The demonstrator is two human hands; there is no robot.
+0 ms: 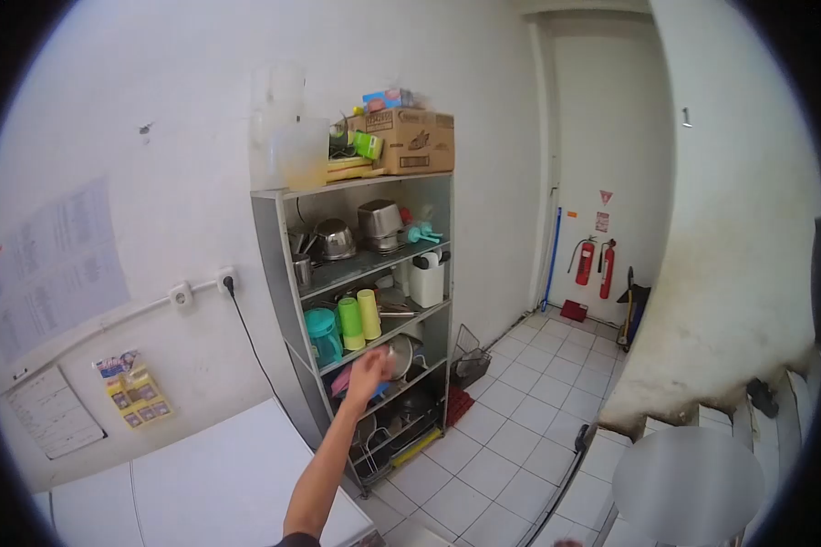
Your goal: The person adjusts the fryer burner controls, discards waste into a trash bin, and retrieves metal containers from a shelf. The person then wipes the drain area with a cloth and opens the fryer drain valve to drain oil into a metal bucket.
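My left hand [370, 370] reaches out in front of the grey metal rack [287, 273], near its lower shelves. Its fingers are smeared by motion, so what they hold, if anything, cannot be made out. Just above and behind it stand a turquoise pitcher [321, 335], a green cup [349, 324] and a yellow cup [368, 314]. Around the hand, a pink item and a round metal lid or pan show partly on the shelf below. Only a small sliver of my right hand [568, 543] shows at the bottom edge.
Steel pots [335, 239] and a white container [426, 281] sit on the rack, with a cardboard box [417, 141] on top. A white surface [219, 474] lies at lower left. Fire extinguishers [607, 269] hang at the back wall. Stairs [611, 451] are at right.
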